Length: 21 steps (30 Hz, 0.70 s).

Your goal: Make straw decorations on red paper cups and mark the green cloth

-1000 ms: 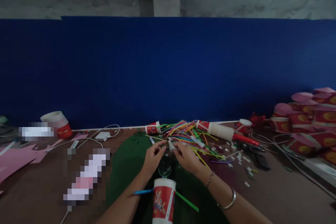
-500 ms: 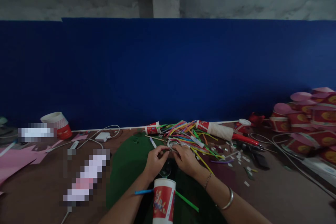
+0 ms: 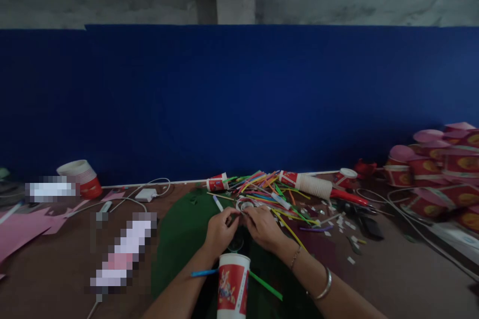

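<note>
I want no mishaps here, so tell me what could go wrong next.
The cup sits between the left forearm and right forearm; either might knock it. Its blue stick overlaps the left forearm in view and could snag. The right hand is close to the loose sticks and may scatter them.

So, the upright cup (image 3: pixel 234 286) is parked front and centre, with a stick poked out each side. Behind it, a strip pile (image 3: pixel 262 189) is flanked by a tipped cup (image 3: pixel 217 182) on the left and a toppled cup stack (image 3: pixel 314 186) on the right. Scraps (image 3: pixel 341 222) are scattered right of the pile, and way over right, more cups (image 3: pixel 426 169) are heaped. Paper sheets (image 3: pixel 22 227) are spread far left. Everything's backed by a partition (image 3: pixel 239 99).
</note>
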Available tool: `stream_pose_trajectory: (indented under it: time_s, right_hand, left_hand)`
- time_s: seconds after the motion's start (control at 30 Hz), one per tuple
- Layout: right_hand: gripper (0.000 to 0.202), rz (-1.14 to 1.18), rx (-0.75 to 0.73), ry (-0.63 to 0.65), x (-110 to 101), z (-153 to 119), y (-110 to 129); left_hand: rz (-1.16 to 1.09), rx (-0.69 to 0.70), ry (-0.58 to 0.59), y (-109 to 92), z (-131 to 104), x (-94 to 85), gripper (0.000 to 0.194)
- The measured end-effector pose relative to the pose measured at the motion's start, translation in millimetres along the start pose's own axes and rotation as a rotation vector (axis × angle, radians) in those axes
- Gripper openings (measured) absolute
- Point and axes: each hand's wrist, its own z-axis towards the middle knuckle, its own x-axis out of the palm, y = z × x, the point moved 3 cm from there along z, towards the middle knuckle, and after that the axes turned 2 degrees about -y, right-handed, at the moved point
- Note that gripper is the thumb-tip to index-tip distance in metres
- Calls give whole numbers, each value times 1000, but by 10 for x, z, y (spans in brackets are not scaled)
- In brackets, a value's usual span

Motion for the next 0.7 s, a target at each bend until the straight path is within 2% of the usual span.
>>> stream_pose_trajectory:
  time_s: [0.3, 0.4, 0.53, 0.6, 0.7]
  right_hand:
    - [14, 125, 51, -125, -36, 2, 11]
    - [15, 279, 151, -133, -41, 23, 28]
    - [19, 598, 302, -103, -11, 47, 103]
    - [19, 624, 318, -135, -13, 51, 121]
    - [18, 427, 305, -286, -76, 40, 12]
  left_hand:
    - [-7, 79, 10, -42, -37, 5, 14]
    - [-9, 122, -24, -88, -54, -25, 14]
    - [-62, 148, -71, -166, -97, -60, 13]
    - [-130, 107, -107, -185, -103, -85, 13]
    - [-274, -63, -267, -122, -51, -172, 16]
